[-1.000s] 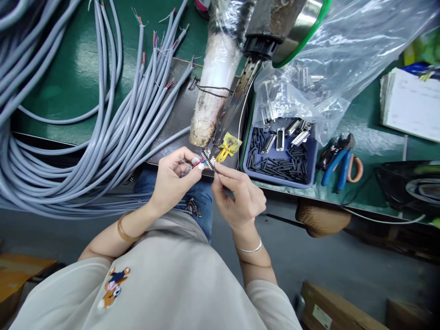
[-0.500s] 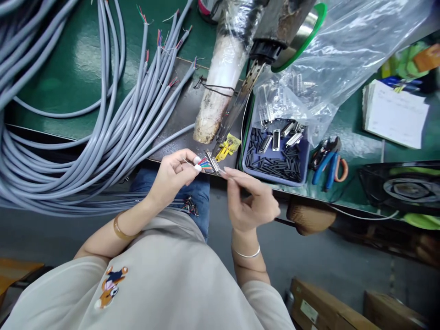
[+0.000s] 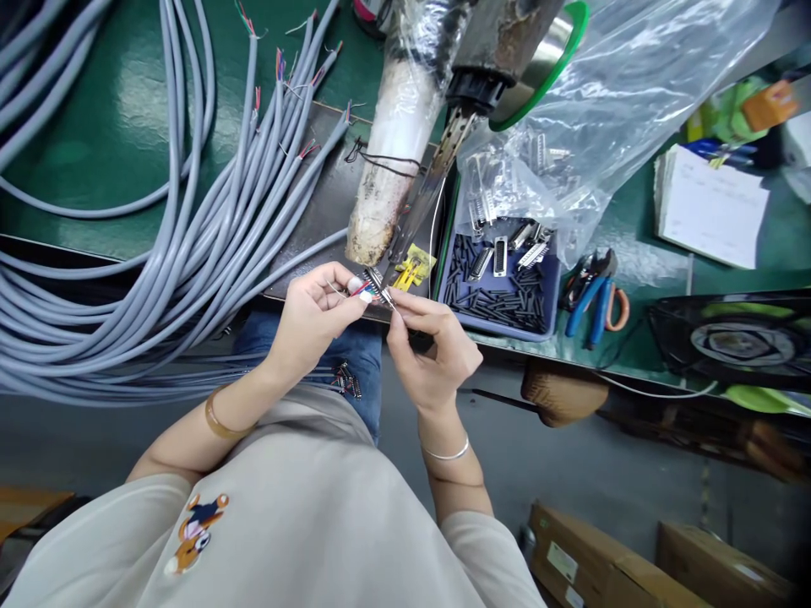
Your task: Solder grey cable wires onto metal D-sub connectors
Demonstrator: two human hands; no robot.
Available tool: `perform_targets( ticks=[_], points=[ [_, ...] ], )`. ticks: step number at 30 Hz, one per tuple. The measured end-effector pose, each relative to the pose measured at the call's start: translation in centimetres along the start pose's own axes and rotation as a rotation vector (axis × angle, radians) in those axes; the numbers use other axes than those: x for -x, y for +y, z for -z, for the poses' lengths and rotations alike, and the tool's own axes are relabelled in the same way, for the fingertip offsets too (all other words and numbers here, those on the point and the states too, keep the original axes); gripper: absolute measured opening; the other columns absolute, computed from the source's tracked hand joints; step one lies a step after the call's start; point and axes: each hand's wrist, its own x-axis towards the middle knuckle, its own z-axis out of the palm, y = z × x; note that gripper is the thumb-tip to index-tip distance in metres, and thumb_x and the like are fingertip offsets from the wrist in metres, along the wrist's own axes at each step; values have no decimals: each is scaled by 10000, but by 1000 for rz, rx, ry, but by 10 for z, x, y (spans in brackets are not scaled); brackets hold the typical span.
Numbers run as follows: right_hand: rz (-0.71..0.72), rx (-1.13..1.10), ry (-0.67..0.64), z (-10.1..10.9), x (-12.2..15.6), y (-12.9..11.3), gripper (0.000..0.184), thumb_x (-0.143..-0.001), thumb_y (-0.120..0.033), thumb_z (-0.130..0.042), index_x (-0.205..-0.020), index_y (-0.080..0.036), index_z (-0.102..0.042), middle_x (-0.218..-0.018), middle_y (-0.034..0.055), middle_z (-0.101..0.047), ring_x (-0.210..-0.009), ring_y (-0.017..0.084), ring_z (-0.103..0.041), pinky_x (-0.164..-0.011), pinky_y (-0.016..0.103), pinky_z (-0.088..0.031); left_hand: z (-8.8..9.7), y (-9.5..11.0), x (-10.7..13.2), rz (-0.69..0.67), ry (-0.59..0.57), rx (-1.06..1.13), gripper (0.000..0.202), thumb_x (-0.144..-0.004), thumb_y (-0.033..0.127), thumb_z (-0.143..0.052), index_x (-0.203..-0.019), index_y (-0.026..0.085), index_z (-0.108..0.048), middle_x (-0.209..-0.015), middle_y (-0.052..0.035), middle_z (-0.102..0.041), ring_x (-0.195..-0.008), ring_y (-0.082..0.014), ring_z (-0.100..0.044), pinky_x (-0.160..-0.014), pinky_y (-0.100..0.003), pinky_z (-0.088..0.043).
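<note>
My left hand [image 3: 320,308] is closed in a pinch on several thin coloured wires [image 3: 362,289], red, blue and others, fanned out from a cable end. Against their tips lies a small multi-pin metal connector [image 3: 375,279], tilted. My right hand [image 3: 434,342] pinches at the connector's lower right end with thumb and fingers; its fingertips partly cover that end. Just above the connector comes the tip of a long, stained metal soldering tool [image 3: 437,173], beside a scorched white wrapped tube [image 3: 383,169]. A yellow piece [image 3: 413,268] lies right behind my fingers.
Grey cables [image 3: 209,228] with stripped ends spread over the bench's left side. To the right stand a blue tray [image 3: 500,332] with black sleeves and connectors, a plastic bag [image 3: 608,143], blue-handled cutters [image 3: 592,304], a paper pad [image 3: 713,203] and a fan [image 3: 741,342]. Finished-looking connectors [image 3: 347,380] rest on my lap.
My right hand has moved left and inward, its fingertips now at the connector. The connector has shifted slightly up and left and turned. The whole view has shifted a little.
</note>
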Motion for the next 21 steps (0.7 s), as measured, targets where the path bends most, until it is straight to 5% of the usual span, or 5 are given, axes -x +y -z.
perform_targets(
  ticks=[12, 21],
  points=[
    [67, 33, 15, 1, -8, 2, 212, -847, -51, -727, -903, -221, -613, -1034, 59, -813, -866, 164, -791, -758, 271, -657, -1, 0, -2, -128, -5, -28, 201, -713, 119, -806, -727, 160, -610, -611, 80, -546, -433, 2, -342, -463, -141, -368],
    [135, 93, -22, 2, -4, 2, 198, -853, -67, -720, -875, -215, -589, -1060, 97, -808, -870, 168, -792, -739, 254, -655, 1, 3, -2, -65, -6, -55, 200, -714, 136, -796, -700, 168, -599, -566, 76, -502, -442, -19, -357, -442, -157, -341]
  ],
)
